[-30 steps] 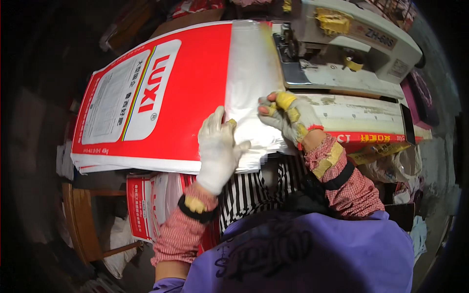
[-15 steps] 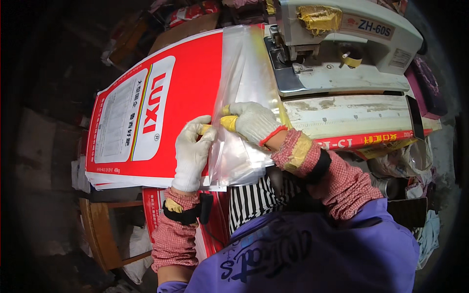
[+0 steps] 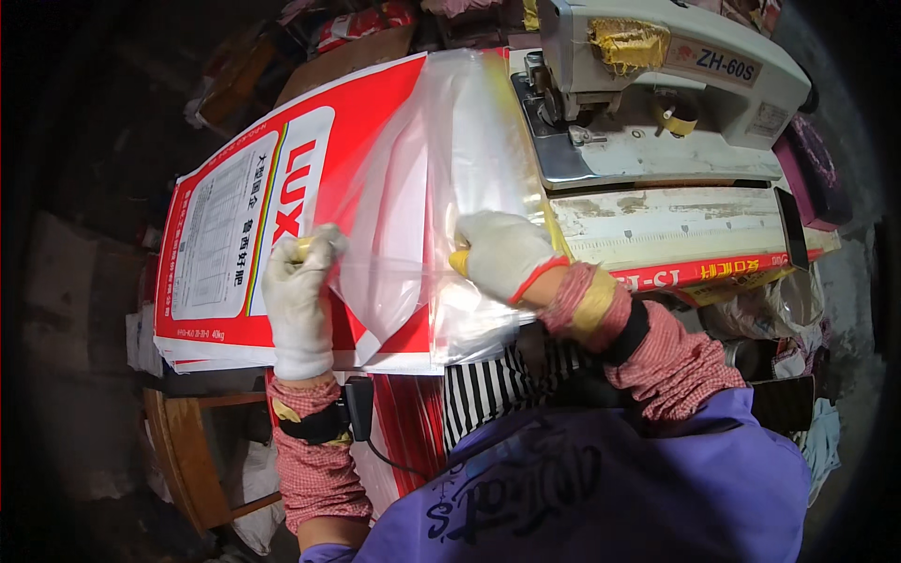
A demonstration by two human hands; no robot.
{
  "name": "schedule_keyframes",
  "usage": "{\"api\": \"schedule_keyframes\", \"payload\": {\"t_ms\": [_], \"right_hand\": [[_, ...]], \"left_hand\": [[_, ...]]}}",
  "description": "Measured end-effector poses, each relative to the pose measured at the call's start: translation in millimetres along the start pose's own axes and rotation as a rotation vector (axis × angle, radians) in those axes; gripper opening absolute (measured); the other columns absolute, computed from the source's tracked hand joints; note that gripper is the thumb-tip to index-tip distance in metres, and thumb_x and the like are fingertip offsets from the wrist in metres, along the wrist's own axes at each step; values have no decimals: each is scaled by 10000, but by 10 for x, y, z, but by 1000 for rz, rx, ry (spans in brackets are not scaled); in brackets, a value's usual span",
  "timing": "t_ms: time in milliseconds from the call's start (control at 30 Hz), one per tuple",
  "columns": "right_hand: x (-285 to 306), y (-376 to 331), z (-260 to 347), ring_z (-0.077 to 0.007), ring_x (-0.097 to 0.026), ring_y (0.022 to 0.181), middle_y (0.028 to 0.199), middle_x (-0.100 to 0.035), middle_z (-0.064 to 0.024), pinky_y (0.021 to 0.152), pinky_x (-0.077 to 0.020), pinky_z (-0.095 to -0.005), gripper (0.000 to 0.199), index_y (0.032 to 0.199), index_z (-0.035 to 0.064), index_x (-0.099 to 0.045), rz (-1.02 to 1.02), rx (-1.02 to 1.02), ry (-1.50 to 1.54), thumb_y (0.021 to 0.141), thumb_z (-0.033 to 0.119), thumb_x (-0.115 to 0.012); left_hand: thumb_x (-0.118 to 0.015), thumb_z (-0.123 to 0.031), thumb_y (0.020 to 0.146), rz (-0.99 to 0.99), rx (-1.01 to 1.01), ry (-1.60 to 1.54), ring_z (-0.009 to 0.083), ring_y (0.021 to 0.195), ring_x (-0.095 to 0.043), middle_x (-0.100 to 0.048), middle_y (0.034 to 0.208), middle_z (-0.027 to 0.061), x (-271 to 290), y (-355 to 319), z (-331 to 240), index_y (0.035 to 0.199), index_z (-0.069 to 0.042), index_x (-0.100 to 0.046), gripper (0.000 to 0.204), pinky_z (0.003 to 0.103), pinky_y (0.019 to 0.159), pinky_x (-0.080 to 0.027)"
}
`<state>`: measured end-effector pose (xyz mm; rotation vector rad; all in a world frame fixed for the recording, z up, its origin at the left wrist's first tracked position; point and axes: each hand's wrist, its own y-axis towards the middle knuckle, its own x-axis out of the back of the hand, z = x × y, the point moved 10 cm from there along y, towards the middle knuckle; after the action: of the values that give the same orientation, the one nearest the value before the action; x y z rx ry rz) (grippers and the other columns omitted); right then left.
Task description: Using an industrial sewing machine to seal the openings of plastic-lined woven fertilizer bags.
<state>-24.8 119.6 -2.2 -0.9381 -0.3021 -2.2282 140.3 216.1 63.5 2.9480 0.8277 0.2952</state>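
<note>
Clear plastic liner [image 3: 441, 197] lies over red-and-white printed sack [image 3: 282, 188] on top of a sack stack, left of grey sewing machine [image 3: 657, 84]. L. hand [image 3: 300, 296], white-gloved, pinches liner's left edge; r. hand [image 3: 502, 253], also gloved, grips its right part. Hands apart, liner stretched betw. them. Wooden stool [image 3: 192, 450] below stack.

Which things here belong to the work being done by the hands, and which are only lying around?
In use: left hand, right hand, clear plastic liner, red and white sack.

Lying about: sewing machine, wooden stool, dark cloth bundle.
</note>
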Motion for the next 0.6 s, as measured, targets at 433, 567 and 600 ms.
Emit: {"api": "schedule_keyframes", "payload": {"t_ms": [433, 567, 600], "right_hand": [[-789, 154, 912, -270, -583, 733, 850, -612, -149, 651, -472, -339, 235, 912, 55, -599, 499, 935, 115, 781, 232, -515], [-548, 665, 635, -229, -566, 690, 831, -598, -127, 597, -461, -313, 236, 964, 40, -560, 286, 768, 397, 819, 220, -514], [-373, 702, 564, -211, -559, 679, 823, -595, -111, 586, -456, -302, 236, 980, 47, -555, 234, 694, 544, 828, 221, -510]], "left_hand": [[-606, -40, 775, 458, 26, 208, 155, 700, -572, -588, 769, 95, -212, -931, -529, 720, 15, -544, 100, 265, 642, -462], [-587, -39, 653, 1215, -152, 553, 251, 679, -551, -572, 735, 78, -557, -1497, -177, 661, -56, -544, 47, 321, 608, -443], [-565, -49, 646, 1428, -178, 560, 252, 686, -550, -568, 724, 73, -541, -1771, -20, 675, -65, -544, 40, 326, 615, -440]]}}
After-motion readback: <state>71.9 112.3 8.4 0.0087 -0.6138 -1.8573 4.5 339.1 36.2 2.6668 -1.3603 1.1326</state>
